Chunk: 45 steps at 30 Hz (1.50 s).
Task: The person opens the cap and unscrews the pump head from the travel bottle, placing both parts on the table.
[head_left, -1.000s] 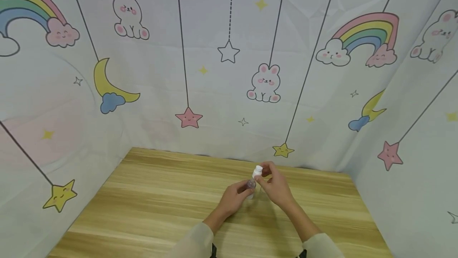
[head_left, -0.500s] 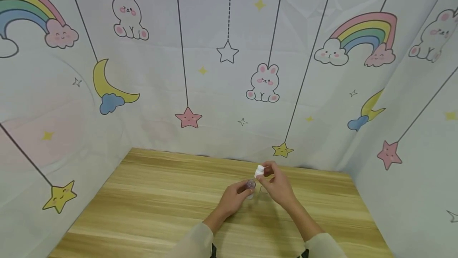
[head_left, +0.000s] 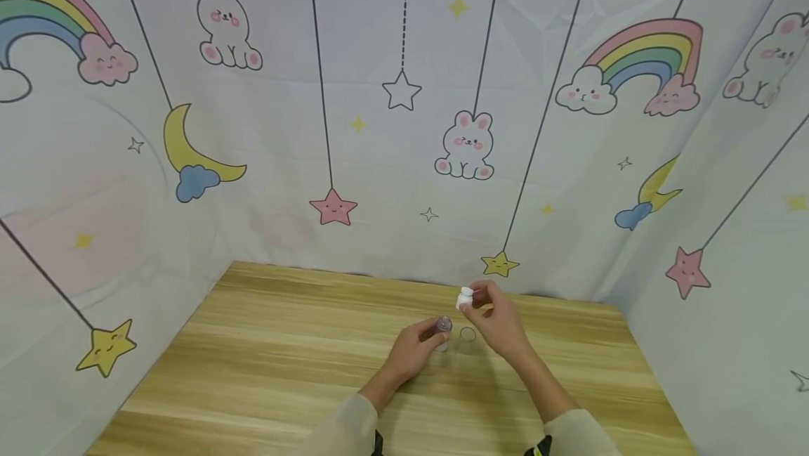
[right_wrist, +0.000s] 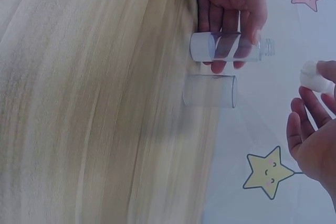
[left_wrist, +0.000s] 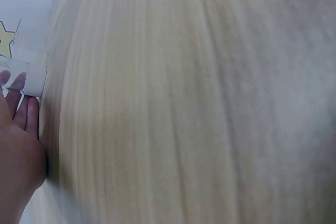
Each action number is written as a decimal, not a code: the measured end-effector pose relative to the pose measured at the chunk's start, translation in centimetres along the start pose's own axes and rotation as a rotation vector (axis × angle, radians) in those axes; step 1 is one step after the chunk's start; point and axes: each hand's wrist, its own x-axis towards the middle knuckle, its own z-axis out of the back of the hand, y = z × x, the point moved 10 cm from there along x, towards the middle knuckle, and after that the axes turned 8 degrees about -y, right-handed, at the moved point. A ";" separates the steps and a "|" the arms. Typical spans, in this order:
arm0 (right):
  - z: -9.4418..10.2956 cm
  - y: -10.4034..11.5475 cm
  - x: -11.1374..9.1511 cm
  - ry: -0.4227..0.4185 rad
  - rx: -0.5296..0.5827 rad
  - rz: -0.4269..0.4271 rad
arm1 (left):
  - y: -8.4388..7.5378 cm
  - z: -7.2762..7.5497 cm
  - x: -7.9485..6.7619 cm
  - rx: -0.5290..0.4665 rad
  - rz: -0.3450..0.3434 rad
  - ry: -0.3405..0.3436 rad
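My left hand [head_left: 407,354] grips a small clear bottle [right_wrist: 202,46] with a white base, upright on the table. Its threaded neck points up and is bare, plainly seen in the right wrist view. Raised to the right of it, my right hand [head_left: 502,322] pinches a white pump top [head_left: 465,298] between thumb and fingers, apart from the bottle. A clear, hollow cylinder-shaped cover [right_wrist: 210,91] stands on the table just right of the bottle. In the left wrist view the bottle's white base [left_wrist: 34,80] shows beyond my fingertips.
The wood-grain table [head_left: 284,343] is enclosed by white cloth walls [head_left: 379,161] printed with rabbits, stars and rainbows. The back wall meets the table's far edge close behind my hands.
My right hand has drifted right and slightly up with the white pump top, away from the bottle neck. The clear cover shows more fully. My left hand stays in place.
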 end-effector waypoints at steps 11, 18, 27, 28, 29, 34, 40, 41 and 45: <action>0.7 -0.4 -0.1 -0.006 0.006 0.008 | 0.0 0.0 -0.1 0.001 0.000 0.005; 1.1 -0.9 0.0 -0.011 -0.014 -0.010 | -0.4 0.2 -0.2 0.004 0.000 -0.003; 1.5 -1.6 0.1 -0.021 -0.015 -0.031 | -0.5 0.2 -0.3 -0.003 0.003 -0.001; 1.6 -1.7 0.1 -0.021 -0.014 -0.034 | -0.5 0.2 -0.3 -0.002 0.004 -0.001; 1.6 -1.8 0.1 -0.021 -0.018 -0.038 | -0.5 0.2 -0.3 -0.002 0.004 -0.001; 1.8 -2.3 0.1 -0.021 -0.031 -0.058 | -0.5 0.2 -0.3 0.004 0.011 -0.003; 2.1 -2.9 0.0 -0.026 -0.038 -0.077 | -0.7 0.2 -0.3 -0.006 0.010 -0.001; 2.1 -3.0 0.0 -0.025 -0.039 -0.080 | -0.7 0.2 -0.3 -0.007 0.009 0.000; 2.3 -3.3 0.0 -0.029 -0.040 -0.084 | -0.7 0.2 -0.3 -0.010 0.004 0.004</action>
